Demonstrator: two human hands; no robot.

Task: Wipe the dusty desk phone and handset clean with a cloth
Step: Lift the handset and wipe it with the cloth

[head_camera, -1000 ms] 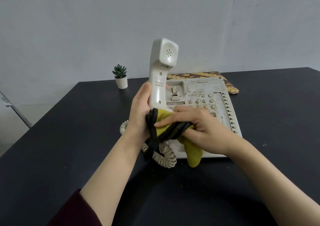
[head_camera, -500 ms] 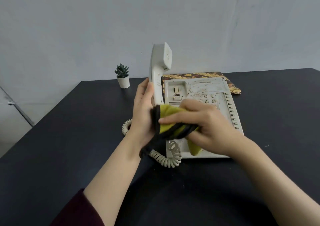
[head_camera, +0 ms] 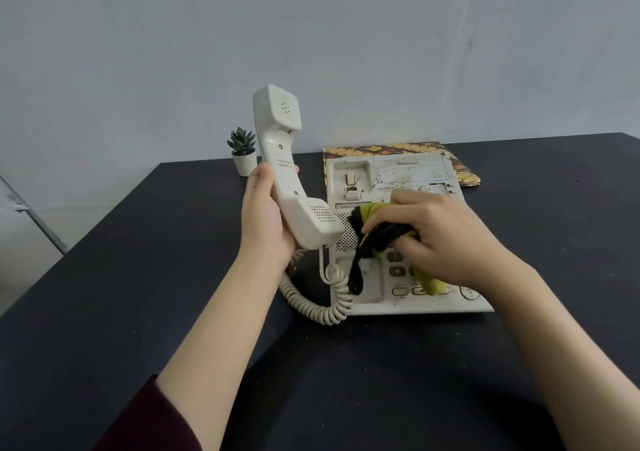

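While the left hand (head_camera: pixel 265 215) holds the handset (head_camera: pixel 289 173) upright above the desk, its palm lies along the back of the grip and its fingers wrap behind the moulded plastic, with only a fingertip showing past the far edge. The handset is off-white, smooth and hard, with a squared earpiece at the top pierced by a few small holes and a rounded mouthpiece at the bottom carrying a fine grid of perforations; dark specks dot its surface. From its lower end a coiled cord (head_camera: pixel 320 303) of ribbed, springy plastic loops down to the near left corner of the desk phone (head_camera: pixel 367 298).

The phone is a flat, rectangular slab of the same yellowed plastic, lying on the black table (head_camera: pixel 104 294), its face mottled with grime. An empty cradle hollow sits at its upper left, a dotted speaker grille lies below that, and rounded keys show near the front edge.

The right hand (head_camera: pixel 440 239) hovers over the keypad, fingers curled and closed around a bunched cloth (head_camera: pixel 381 232). The cloth is soft and crumpled, yellow-green with a thick black border; one black edge dangles down over the phone and a yellow corner pokes out below the hand. It is just beside the mouthpiece, apart from it.

Behind the phone lies a flat patterned folder (head_camera: pixel 460 170) in brown and yellow. A small spiky succulent (head_camera: pixel 242 151) in a white pot stands at the table's far edge, before a plain pale wall (head_camera: pixel 346 35).
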